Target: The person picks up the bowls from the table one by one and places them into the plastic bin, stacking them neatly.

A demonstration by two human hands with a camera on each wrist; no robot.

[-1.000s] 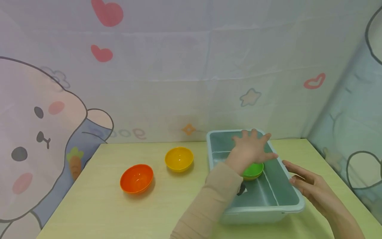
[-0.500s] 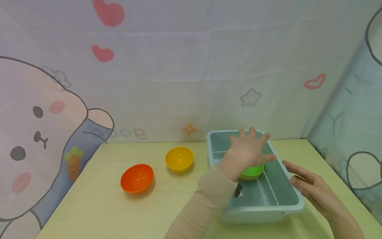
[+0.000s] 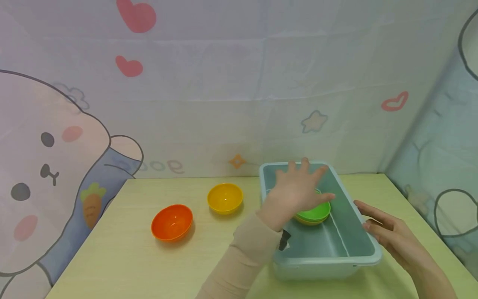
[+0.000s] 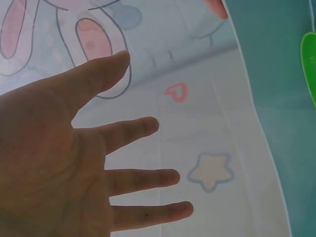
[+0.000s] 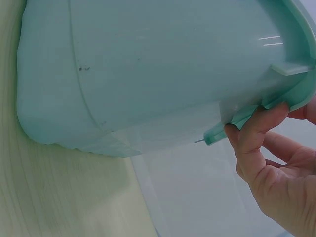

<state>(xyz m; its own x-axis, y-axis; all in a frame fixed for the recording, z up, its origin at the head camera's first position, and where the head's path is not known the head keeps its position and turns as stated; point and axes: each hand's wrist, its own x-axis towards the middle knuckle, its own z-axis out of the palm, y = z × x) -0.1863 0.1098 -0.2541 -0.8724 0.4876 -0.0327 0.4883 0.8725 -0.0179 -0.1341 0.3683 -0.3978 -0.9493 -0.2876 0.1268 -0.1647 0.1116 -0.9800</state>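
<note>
A pale blue-green plastic bin (image 3: 325, 261) stands on the right of the table. Inside it a green bowl (image 3: 314, 212) sits on top of a yellowish one, partly hidden by my left hand. That left hand (image 3: 293, 191) hovers over the bin with its fingers spread, and the left wrist view shows its palm (image 4: 64, 173) holding nothing. On the bin's right side my right hand (image 3: 397, 238) grips the rim; in the right wrist view its fingers (image 5: 256, 129) curl under the edge.
To the bin's left, a yellow bowl (image 3: 225, 199) and an orange bowl (image 3: 172, 223) rest upright on the light wooden table (image 3: 123, 257). A printed cloth (image 3: 209, 83) hangs behind the table. The left wrist carries a small black device (image 3: 284, 240).
My left hand has drifted left above the bin with its fingers still spread, uncovering more of the green bowl. The right hand, bin and other bowls stay put.
</note>
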